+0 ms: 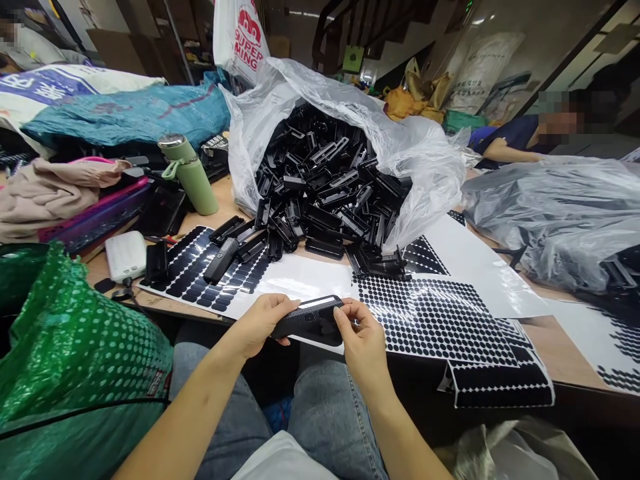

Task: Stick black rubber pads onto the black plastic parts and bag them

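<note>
Between my two hands is a long black plastic part [313, 323] with a patterned top face, held level over the table's front edge. My left hand [267, 320] grips its left end, thumb on top and fingers beneath. At the right end, my right hand [359, 327] pinches the corner between thumb and fingers; whether a small sticker is in that pinch I cannot tell. Sheets of black stickers lie close by: one with round dots [435, 313] to the right, one with oblong pieces [200, 283] to the left. A finished-looking black part [221, 260] rests on the left sheet.
A clear plastic bag [415, 160] spills a heap of black parts [325, 180] over the table's middle. A green flask [190, 177] and a white power bank [125, 255] stand left. A green bag [85, 333] flanks my left side. Another person [520, 140] sits at the right.
</note>
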{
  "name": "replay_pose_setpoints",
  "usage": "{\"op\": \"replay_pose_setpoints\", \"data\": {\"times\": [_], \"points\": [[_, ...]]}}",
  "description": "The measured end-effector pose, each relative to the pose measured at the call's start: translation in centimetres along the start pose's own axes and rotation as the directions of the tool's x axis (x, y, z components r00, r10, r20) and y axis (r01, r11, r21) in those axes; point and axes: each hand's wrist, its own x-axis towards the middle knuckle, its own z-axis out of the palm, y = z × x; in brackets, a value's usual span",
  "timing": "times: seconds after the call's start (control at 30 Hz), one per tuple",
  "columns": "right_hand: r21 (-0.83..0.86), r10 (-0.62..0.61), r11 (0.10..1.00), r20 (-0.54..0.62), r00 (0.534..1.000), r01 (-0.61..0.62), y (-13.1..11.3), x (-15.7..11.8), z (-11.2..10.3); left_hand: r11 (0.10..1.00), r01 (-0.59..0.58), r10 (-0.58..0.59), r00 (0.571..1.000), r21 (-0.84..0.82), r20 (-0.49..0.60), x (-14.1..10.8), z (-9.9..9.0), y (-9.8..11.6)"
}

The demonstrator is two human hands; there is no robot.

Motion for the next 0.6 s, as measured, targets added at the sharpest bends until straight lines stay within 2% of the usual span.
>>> {"op": "replay_pose_setpoints", "data": {"times": [0.27, 0.33, 0.4, 0.47, 0.6], "points": [[-0.11, -0.04, 0.994, -0.1, 0.994, 0.029, 0.2, -0.3, 0.6, 1.0, -0.023, 0.023, 1.0, 0.004, 0.014, -0.2, 0.1, -0.4], [-0.134, -0.034, 0.991, -0.135, 0.99, 0.015, 1.3, 1.1, -0.1, 1.0, -0.019, 0.019, 1.0, 0.012, -0.008, -0.4, -0.1, -0.4], [-0.269, -0.037, 0.963, -0.18, 0.983, -0.013, 2.9, 3.4, -1.3, 1.0, -0.001, 0.001, 0.999, 0.013, -0.035, -0.5, -0.3, -0.2], [-0.548, -0.047, 0.834, -0.185, 0.982, -0.064, 4.7, 6.2, -2.7, 1.0, 0.027, -0.027, 0.999, 0.007, -0.042, -0.6, -0.5, 0.1], [-0.625, -0.009, 0.772, -0.19, 0.982, -0.114, 7.4, 9.8, -4.0, 0.997, 0.078, -0.078, 0.997, -0.005, -0.016, -0.3, -0.4, 0.5]]}}
